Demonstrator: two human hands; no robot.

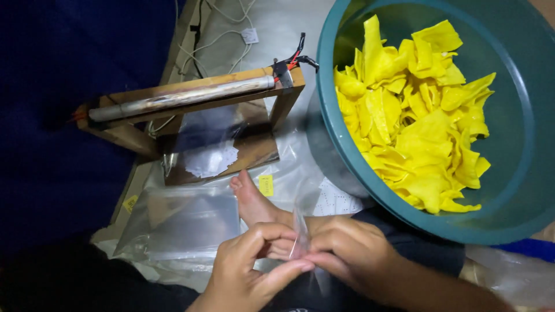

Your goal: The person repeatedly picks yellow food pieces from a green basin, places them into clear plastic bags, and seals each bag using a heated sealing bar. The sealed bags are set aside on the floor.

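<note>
My left hand (245, 263) and my right hand (347, 254) meet at the bottom centre, both pinching a small clear plastic bag (300, 231) that stands up between the fingertips. The bag looks empty. A foot (251, 199) lies just behind the hands. To the right, a large teal basin (529, 115) holds several yellow chips (413, 115). Beyond the hands stands a wooden-framed heat sealer (191, 95) with a metal rod along its top.
Clear plastic bags (179, 219) lie in a stack on the floor at the left of my hands. White cords (217, 40) run behind the sealer. Small yellow paper labels (266, 185) lie on the plastic. Dark blue cloth (63, 115) fills the left side.
</note>
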